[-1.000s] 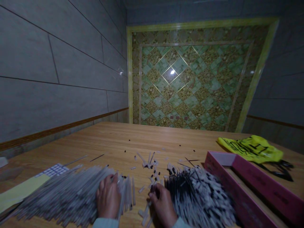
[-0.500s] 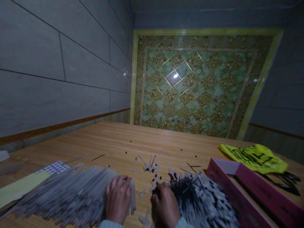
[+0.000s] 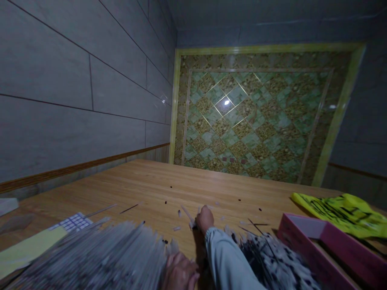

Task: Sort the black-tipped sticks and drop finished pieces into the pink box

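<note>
My left hand (image 3: 180, 270) rests low in the view at the right end of a wide pile of thin translucent tubes (image 3: 115, 253). Its fingers are curled and partly blurred; tube ends show just beyond them, and what lies under the palm is hidden. Farther forward, my right hand (image 3: 205, 219) is closed over the table, its fingertips down at a few small tube pieces (image 3: 188, 214); anything inside it is hidden. Beside my right forearm lies a second pile, thin tubes with black parts (image 3: 272, 257), partly covered by the sleeve.
A pink open box (image 3: 302, 245) stands at the right, a yellow bag with black print (image 3: 341, 211) behind it. Pale yellow paper (image 3: 33, 245) lies at the left. Dark thin sticks (image 3: 256, 226) and black bits are scattered on the wooden table (image 3: 145, 177). Tiled walls enclose it.
My right hand has moved forward from the black-tipped pile to the scattered pieces. My left hand has shifted right and nearer me. The view has tilted slightly up.
</note>
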Available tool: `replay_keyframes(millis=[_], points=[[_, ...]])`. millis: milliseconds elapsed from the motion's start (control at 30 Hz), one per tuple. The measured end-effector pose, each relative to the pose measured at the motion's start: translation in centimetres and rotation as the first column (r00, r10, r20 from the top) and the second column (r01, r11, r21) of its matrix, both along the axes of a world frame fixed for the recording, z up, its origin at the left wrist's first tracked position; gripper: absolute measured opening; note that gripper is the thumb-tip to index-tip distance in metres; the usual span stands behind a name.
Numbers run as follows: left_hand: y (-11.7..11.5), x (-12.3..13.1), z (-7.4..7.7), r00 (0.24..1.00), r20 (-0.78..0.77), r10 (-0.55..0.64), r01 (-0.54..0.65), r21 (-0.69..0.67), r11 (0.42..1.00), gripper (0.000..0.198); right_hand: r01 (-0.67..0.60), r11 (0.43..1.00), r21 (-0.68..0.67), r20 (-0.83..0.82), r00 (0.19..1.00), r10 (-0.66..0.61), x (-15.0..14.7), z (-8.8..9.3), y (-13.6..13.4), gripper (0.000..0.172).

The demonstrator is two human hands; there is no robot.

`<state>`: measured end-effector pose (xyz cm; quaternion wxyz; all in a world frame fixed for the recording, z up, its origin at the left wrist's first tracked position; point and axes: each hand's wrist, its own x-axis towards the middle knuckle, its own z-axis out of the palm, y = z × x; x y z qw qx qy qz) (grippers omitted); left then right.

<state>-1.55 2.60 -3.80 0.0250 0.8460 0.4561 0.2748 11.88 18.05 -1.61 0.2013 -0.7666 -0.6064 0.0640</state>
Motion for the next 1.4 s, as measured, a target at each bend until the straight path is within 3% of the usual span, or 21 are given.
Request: replay_keyframes(millis=[167, 267, 367, 467, 600, 767, 900, 933, 967, 1033, 1100, 1200, 1400], points=[[1.2, 0.2, -2.5, 0.999, -0.028, 0.017, -0.013, 0.139, 0.990, 0.019, 0.012, 1.000, -0.020, 0.025, 1.000, -0.011, -1.3, -0.1, 0.5, 0.029], [1.1, 0.5, -3.0, 0.999, 0.000, 0.050, -0.050, 0.164, 0.985, 0.017, 0.011, 0.999, -0.038, 0.004, 1.000, -0.011, -1.5, -0.2, 0.4, 0.028], [0.5, 0.4, -1.8, 0.998, 0.041, 0.056, -0.061, 0.125, 0.990, 0.020, 0.006, 1.000, -0.030, -0.063, 0.998, -0.008, -1.2, -0.3, -0.3, 0.028], [-0.2, 0.2, -0.1, 0.999, 0.029, -0.020, 0.017, 0.079, 0.997, 0.020, 0.003, 1.000, 0.011, -0.186, 0.983, -0.001, -0.7, 0.2, -1.3, 0.027], [-0.7, 0.0, 0.9, 0.999, 0.040, -0.016, 0.010, 0.143, 0.990, 0.021, -0.016, 0.994, 0.108, -0.411, 0.910, 0.060, 0.1, 1.8, -3.0, 0.025], [-1.2, 0.0, 1.0, 0.991, 0.124, 0.055, -0.077, 0.177, 0.981, 0.024, -0.140, 0.966, 0.218, -0.705, 0.662, 0.255, 1.3, 2.7, -9.5, 0.027], [-1.3, -0.2, 0.9, 0.985, 0.154, 0.083, -0.113, 0.191, 0.975, 0.022, -0.218, 0.947, 0.235, -0.848, 0.430, 0.310, 1.4, 0.6, -16.5, 0.042], [-1.2, -0.2, 0.9, 0.984, 0.161, 0.074, -0.108, 0.213, 0.971, 0.021, -0.228, 0.942, 0.246, -0.887, 0.339, 0.314, 1.3, -0.3, -17.8, 0.045], [-1.2, -0.3, 0.9, 0.983, 0.168, 0.070, -0.108, 0.232, 0.967, 0.021, -0.229, 0.939, 0.258, -0.938, 0.175, 0.301, 1.2, -1.1, -18.8, 0.046], [-1.1, -0.4, 0.8, 0.984, 0.163, 0.070, -0.109, 0.247, 0.963, 0.020, -0.204, 0.941, 0.271, -0.963, -0.070, 0.262, 0.7, -2.7, -19.9, 0.045], [-1.0, -0.5, 0.7, 0.988, 0.137, 0.072, -0.103, 0.239, 0.966, 0.019, -0.174, 0.950, 0.260, -0.953, -0.201, 0.225, 0.3, -3.8, -20.2, 0.042], [-1.0, -0.6, 0.9, 0.993, 0.105, 0.063, -0.085, 0.229, 0.970, 0.019, -0.175, 0.951, 0.256, -0.951, -0.220, 0.216, 0.0, -4.5, -20.2, 0.040], [-0.8, -0.4, 1.4, 0.992, 0.121, 0.040, -0.071, 0.261, 0.963, 0.017, -0.135, 0.961, 0.242, -0.967, -0.121, 0.226, 0.4, -5.1, -20.1, 0.041]])
